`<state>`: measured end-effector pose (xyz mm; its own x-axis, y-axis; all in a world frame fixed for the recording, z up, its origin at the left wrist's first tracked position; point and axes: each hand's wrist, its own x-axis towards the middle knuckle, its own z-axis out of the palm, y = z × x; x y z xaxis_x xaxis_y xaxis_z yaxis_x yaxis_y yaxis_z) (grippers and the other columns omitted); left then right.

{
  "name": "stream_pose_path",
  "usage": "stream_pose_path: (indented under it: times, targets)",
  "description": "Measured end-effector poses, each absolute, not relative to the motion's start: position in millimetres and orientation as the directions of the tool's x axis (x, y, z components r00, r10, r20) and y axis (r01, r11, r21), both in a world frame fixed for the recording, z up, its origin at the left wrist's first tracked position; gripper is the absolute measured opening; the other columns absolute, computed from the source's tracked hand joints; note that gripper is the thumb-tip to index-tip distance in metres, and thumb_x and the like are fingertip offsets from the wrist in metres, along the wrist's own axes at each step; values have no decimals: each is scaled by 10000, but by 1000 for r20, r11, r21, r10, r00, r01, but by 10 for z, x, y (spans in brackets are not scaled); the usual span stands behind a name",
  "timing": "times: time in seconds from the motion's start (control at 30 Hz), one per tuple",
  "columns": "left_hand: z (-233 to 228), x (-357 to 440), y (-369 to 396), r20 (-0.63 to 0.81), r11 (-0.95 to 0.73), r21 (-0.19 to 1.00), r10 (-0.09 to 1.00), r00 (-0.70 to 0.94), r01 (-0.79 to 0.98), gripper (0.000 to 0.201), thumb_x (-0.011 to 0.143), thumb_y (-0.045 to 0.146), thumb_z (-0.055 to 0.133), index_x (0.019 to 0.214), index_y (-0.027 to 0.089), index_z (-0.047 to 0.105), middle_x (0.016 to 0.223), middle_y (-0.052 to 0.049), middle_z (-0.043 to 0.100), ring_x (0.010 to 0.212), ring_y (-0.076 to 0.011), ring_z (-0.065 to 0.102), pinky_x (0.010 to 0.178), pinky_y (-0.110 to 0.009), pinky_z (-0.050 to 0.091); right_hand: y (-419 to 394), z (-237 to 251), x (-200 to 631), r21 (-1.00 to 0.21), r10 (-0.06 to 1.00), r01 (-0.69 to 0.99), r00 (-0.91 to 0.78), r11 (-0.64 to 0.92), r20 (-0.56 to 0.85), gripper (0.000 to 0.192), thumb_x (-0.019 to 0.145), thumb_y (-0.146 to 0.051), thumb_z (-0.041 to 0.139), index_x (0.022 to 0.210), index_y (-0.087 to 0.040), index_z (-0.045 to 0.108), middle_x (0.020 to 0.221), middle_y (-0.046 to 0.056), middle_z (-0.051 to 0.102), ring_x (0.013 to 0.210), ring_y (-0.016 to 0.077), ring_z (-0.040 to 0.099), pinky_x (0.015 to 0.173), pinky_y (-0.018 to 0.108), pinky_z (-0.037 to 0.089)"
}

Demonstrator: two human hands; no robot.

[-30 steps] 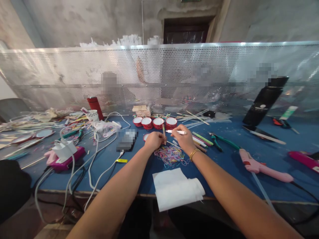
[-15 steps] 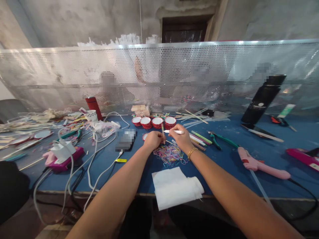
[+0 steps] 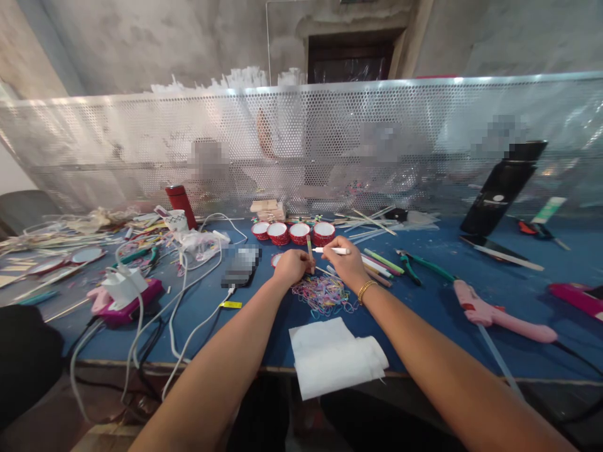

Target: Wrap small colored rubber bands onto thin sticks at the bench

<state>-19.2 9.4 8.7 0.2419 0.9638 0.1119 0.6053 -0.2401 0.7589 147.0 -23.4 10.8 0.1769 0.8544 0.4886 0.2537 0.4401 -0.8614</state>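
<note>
My left hand [image 3: 291,265] is closed around a thin upright stick [image 3: 309,245] over the blue table [image 3: 424,301]. My right hand [image 3: 346,263] grips a white pen-like tool [image 3: 333,250], held level with its tip pointing left toward the stick. A heap of coloured rubber bands [image 3: 323,294] lies just below both hands. Behind them stands a row of small red drums with white tops [image 3: 292,232]. A gold bangle [image 3: 366,289] circles my right wrist.
A folded white cloth [image 3: 336,355] lies at the near edge. A pink glue gun [image 3: 499,311], green pliers [image 3: 417,262] and loose sticks [image 3: 379,263] lie right. A phone [image 3: 240,267], white cables [image 3: 188,301] and a red flask [image 3: 180,202] sit left. A perforated metal screen [image 3: 330,138] backs the table.
Both hands stay where they were, holding the stick and the white tool. Only the view shifts slightly.
</note>
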Motion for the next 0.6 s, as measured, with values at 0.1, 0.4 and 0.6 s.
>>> stream_pose_path:
  times: [0.1, 0.4, 0.6]
  targets:
    - [88, -190, 93, 110, -238, 768, 964, 243, 595, 186, 850, 255, 652, 743, 183, 786, 720, -21, 761, 679, -141, 678, 642, -230, 462, -230, 106, 1469, -861, 852, 259, 187, 438, 489, 154, 738, -374, 621, 660, -243, 595, 654, 10, 683, 630, 184, 577, 625, 308, 430]
    - [123, -185, 84, 90, -209, 740, 973, 214, 639, 169, 847, 283, 672, 768, 192, 789, 734, -15, 768, 661, -131, 655, 606, -219, 428, -233, 99, 1463, -854, 850, 274, 178, 442, 496, 136, 740, -343, 620, 654, -242, 590, 650, 6, 686, 622, 182, 587, 608, 299, 436]
    - [21, -211, 191, 116, -242, 729, 966, 232, 640, 189, 842, 323, 676, 768, 190, 788, 752, -25, 774, 676, -146, 665, 613, -233, 443, -242, 118, 1441, -860, 855, 250, 168, 445, 491, 169, 742, -385, 626, 661, -245, 578, 666, 15, 701, 661, 198, 623, 640, 307, 459]
